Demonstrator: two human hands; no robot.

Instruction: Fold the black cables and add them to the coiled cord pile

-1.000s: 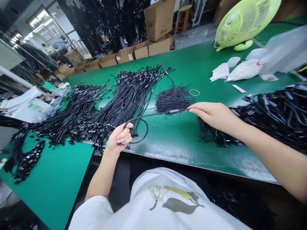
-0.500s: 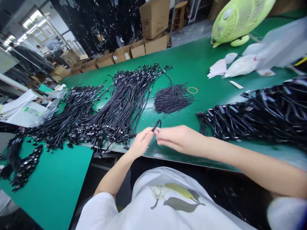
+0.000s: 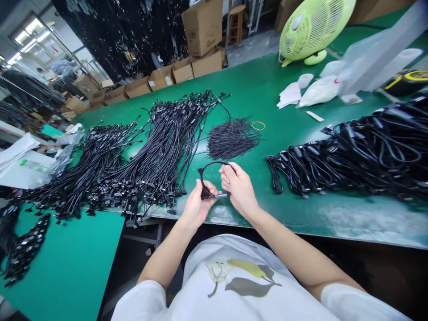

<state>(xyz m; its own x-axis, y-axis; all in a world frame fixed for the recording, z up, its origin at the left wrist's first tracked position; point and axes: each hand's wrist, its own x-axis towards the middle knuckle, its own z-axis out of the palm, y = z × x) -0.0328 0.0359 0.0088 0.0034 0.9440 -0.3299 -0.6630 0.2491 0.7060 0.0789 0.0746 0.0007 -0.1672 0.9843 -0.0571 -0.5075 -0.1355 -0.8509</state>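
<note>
Between my hands, a black cable (image 3: 214, 163) bends into a loop above the front of the green table. My left hand (image 3: 198, 203) is closed on its connector end at the loop's left side. My right hand (image 3: 241, 187) grips the cable at the right side, fingers curled round it. Just beyond my hands lies a pile of short black ties (image 3: 232, 137). A spread of straight black cables (image 3: 169, 138) lies to the left of that pile. At the right is a heap of folded black cables (image 3: 351, 156).
A yellow rubber band (image 3: 258, 125) lies behind the tie pile. Toward the back right stand a green fan (image 3: 314, 29) and a white plastic bag (image 3: 319, 92). Cardboard boxes (image 3: 160, 77) line the table's far edge. A lower green table (image 3: 70, 258) adjoins at left.
The cable, held bunched and narrow earlier, is now opened into a wide loop. My right hand has turned and drawn back a little. The view has shifted slightly to the right.
</note>
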